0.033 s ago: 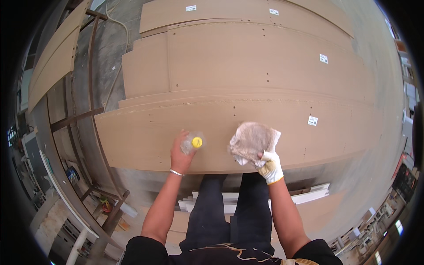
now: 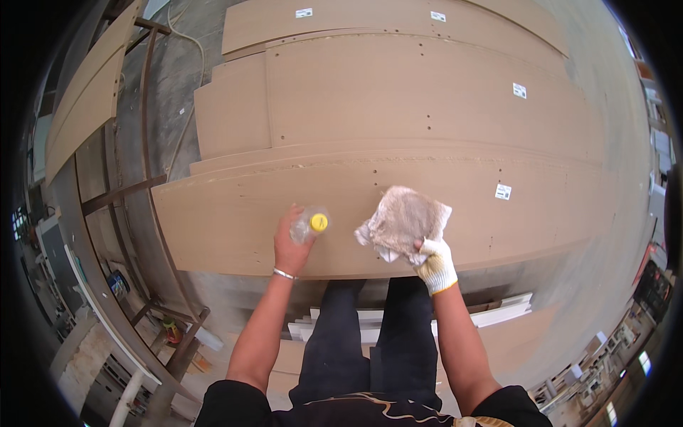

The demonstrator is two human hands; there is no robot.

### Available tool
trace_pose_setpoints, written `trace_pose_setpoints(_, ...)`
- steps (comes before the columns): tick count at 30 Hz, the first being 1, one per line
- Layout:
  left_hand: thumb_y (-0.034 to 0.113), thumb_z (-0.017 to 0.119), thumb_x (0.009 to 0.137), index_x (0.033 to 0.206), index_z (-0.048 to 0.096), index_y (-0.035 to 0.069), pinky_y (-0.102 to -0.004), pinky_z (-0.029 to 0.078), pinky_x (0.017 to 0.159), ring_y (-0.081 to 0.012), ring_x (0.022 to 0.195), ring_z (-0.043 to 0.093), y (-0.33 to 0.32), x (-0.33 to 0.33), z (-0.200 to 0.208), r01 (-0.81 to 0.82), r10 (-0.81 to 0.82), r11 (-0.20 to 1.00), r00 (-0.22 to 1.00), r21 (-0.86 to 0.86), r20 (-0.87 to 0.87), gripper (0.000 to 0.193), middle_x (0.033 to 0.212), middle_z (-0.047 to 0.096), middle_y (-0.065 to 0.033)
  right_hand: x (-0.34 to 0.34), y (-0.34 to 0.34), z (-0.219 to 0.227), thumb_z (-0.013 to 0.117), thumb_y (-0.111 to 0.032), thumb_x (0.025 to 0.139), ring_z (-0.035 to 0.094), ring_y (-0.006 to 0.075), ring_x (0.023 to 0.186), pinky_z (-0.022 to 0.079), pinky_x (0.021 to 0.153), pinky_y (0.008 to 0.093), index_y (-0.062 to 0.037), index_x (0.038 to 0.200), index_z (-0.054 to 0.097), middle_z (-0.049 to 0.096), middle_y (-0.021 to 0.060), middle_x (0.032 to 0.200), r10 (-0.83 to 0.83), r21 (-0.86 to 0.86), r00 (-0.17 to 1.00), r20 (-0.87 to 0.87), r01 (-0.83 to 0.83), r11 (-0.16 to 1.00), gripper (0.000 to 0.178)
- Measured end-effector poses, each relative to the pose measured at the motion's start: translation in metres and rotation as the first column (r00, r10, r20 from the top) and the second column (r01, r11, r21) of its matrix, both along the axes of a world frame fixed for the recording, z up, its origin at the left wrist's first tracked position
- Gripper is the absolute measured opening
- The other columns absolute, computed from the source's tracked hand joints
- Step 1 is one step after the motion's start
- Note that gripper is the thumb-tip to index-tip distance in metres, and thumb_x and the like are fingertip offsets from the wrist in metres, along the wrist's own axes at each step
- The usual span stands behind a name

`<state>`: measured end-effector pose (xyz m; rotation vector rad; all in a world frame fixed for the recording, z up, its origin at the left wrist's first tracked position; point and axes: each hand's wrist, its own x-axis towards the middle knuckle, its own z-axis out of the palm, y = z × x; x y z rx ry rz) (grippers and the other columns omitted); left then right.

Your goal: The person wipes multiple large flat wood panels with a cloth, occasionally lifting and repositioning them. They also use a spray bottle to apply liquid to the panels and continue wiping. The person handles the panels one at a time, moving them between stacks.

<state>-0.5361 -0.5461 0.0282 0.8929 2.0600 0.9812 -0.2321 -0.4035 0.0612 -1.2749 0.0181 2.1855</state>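
Note:
My bare left hand [image 2: 291,245] is wrapped round a clear plastic bottle [image 2: 302,229] with a yellow cap [image 2: 319,223]. The cap faces up toward me. In a white fingerless work glove, my right hand [image 2: 434,265] grips a soiled, pale pinkish cloth [image 2: 408,219] by its lower right corner, thumb on top. The cloth is spread out and hangs loosely at its left side. Both hands are over the nearest brown board [image 2: 334,203], which has small drilled holes and a white label [image 2: 503,192]. Whether cloth or bottle touches the board, I cannot tell.
More brown boards [image 2: 341,92] lie beyond the nearest one, overlapping. A rusty metal frame [image 2: 124,193] stands at the left, with another board [image 2: 92,85] above it. White strips [image 2: 491,313] lie below the near edge, beside my legs. A hose [image 2: 203,57] runs along the far-left floor.
The cloth has shifted slightly left and away from me, and its left edge now flares outward. My left hand still holds the bottle, almost unmoved.

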Motion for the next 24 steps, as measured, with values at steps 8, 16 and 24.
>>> trace_pose_setpoints(8,0.003,0.081,0.069,0.118,0.061,0.005,-0.0456,0.044,0.1,-0.0371,0.116,0.058,0.108,0.013,0.03,0.372,-0.297,0.926,0.821,0.061,-0.488,0.054,0.122,0.065,-0.0155,0.017,0.049,0.012,0.07,-0.003,0.085,0.063,0.0311,0.11,0.058,0.083,0.0414,-0.0017,0.147,0.04,0.058,0.016,0.131,0.064,0.113,0.997,-0.047,-0.058,0.992,0.069)
trace_pose_setpoints(16,-0.003,0.069,0.069,0.105,0.062,0.008,-0.0453,0.038,0.102,-0.0296,0.111,0.057,0.197,0.049,0.066,0.551,-0.416,0.833,0.569,-0.047,-0.71,0.039,0.106,0.062,-0.0082,0.032,0.068,0.018,0.078,-0.01,0.078,0.061,0.0176,0.09,0.051,0.07,0.0289,0.0018,0.14,0.048,0.061,0.0109,0.12,0.251,0.204,0.968,0.026,-0.251,0.946,0.07)
trace_pose_setpoints(24,-0.001,0.062,0.075,0.101,0.063,0.009,-0.0477,0.037,0.105,-0.0263,0.112,0.057,0.23,0.078,0.078,0.704,-0.52,0.681,0.272,-0.201,-0.81,0.028,0.103,0.062,-0.0062,0.039,0.079,0.006,0.073,-0.039,0.093,0.061,0.0226,0.11,0.054,0.085,0.0353,-0.0002,0.149,0.038,0.057,0.0134,0.132,0.098,0.201,0.992,-0.083,-0.079,0.976,0.076)
